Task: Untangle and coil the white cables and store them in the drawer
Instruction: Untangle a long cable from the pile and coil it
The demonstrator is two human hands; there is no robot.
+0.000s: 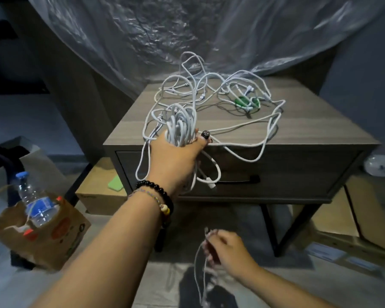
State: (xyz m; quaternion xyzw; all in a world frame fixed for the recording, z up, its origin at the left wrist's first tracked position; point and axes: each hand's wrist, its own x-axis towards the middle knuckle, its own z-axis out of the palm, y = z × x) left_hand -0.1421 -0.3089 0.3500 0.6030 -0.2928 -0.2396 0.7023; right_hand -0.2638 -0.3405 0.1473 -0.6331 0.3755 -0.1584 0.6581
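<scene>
Head view: left hand (176,152) has its grip curled round a bundle of white cables (181,127) at the tabletop's (309,127) front edge, loops hanging down past the shut drawer (276,174). The rest of the tangle (231,92) sprawls behind and right of that hand. Right hand (228,250), low and nearer me, pinches one loose strand (198,274) running roughly vertical below it. My read: untangling barely started; the drawer handle (251,178) is nearer the left hand.
</scene>
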